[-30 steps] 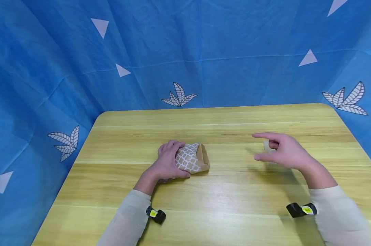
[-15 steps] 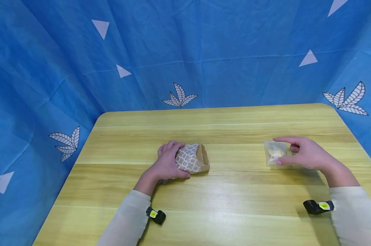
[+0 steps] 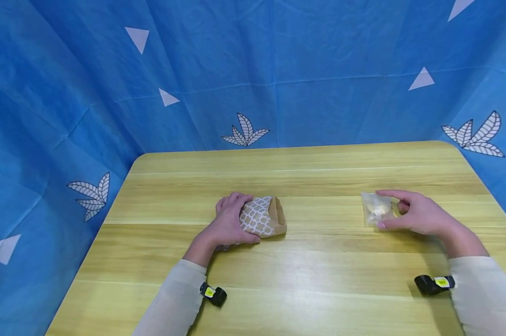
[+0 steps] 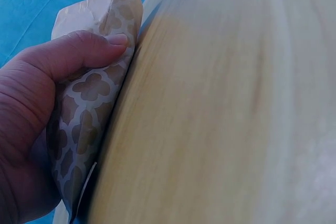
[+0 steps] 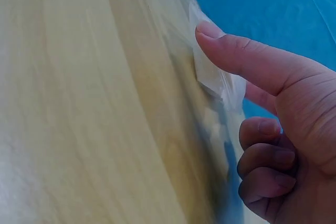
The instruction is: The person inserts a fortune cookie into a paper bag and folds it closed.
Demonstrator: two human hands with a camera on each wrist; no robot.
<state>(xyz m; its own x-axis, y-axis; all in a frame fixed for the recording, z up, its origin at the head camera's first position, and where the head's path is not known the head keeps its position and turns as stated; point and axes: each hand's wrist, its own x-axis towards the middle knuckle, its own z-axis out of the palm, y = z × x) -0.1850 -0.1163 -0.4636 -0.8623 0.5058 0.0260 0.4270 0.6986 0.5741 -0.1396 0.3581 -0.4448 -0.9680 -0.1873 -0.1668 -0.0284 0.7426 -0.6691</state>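
Note:
In the head view, my left hand [image 3: 232, 223] grips a brown paper bag [image 3: 257, 216] with a white lattice print, lying on its side with its open mouth to the right. The left wrist view shows the thumb across the printed side of the paper bag [image 4: 89, 87]. To the right, my right hand [image 3: 420, 213] holds a small translucent packet [image 3: 369, 207] between thumb and index finger, at its near and far edges. Its contents look pale and cannot be made out. In the right wrist view the thumb lies against the packet [image 5: 210, 77], and the other fingers curl beside it.
Both hands work over a light wooden table [image 3: 311, 275] with rounded far corners. A blue curtain [image 3: 320, 60] with white triangles and leaf prints hangs behind it and along the left side. Black wrist cameras sit on both sleeves.
My right hand moved right from above the packet, uncovering it, then its thumb and index finger closed on the packet's edges. The left hand and paper bag stayed in place.

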